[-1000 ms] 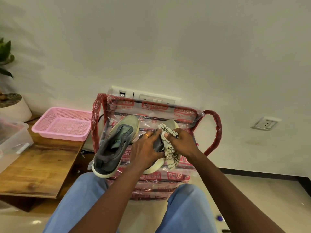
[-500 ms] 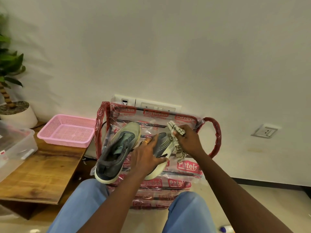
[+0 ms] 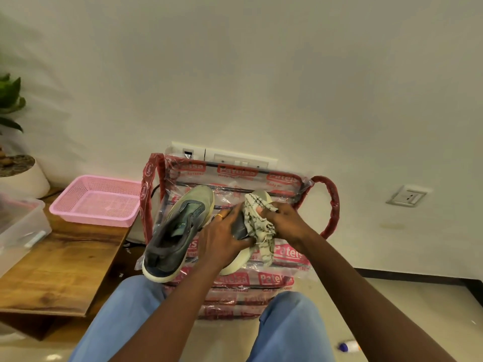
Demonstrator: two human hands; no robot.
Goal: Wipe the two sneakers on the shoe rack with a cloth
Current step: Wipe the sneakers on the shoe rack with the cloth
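That grey cream-soled sneaker (image 3: 238,227): left hand (image 3: 222,237) fingers grip it, right hand (image 3: 287,223) fingers clutch the black-striped white cloth (image 3: 257,220), now pulled left over more of its upper.

We see little of the second sneaker (image 3: 235,267) on the shoe rack (image 3: 332,205): the left hand (image 3: 222,241), right hand (image 3: 287,226) and cloth (image 3: 257,220) cover it. Well left of the rack, the view's edge crops a plant (image 3: 10,100) and clear box (image 3: 21,226).
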